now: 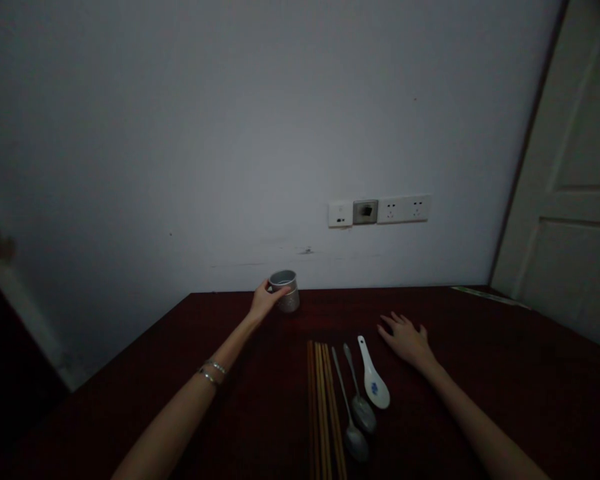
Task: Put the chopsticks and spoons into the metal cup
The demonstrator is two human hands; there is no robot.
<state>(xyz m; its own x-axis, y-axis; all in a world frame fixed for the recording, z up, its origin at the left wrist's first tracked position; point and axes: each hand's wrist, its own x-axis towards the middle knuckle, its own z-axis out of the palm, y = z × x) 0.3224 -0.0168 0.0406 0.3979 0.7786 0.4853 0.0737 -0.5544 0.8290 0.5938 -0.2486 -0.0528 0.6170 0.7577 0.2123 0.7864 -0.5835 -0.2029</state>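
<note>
My left hand (266, 299) is closed around the left side of a grey metal-looking cylindrical holder (289, 301), thumb across its front. The holder stands upright near the table's back edge, its open top facing up. My right hand (405, 339) lies flat on the table with its fingers spread, holding nothing. Left of it, a white ceramic spoon (375, 383) with a blue mark lies bowl toward me. Beside that are two metal spoons (363, 412), also bowl toward me. Several wooden chopsticks (323, 407) lie side by side to their left.
The dark red table (250, 413) meets a pale wall (260, 133) at the back. Wall sockets (404, 209) sit above the table. On the right, a pale panelled door (575, 180) stands beside the table, and a thin pale strip (490, 297) lies at the back right corner.
</note>
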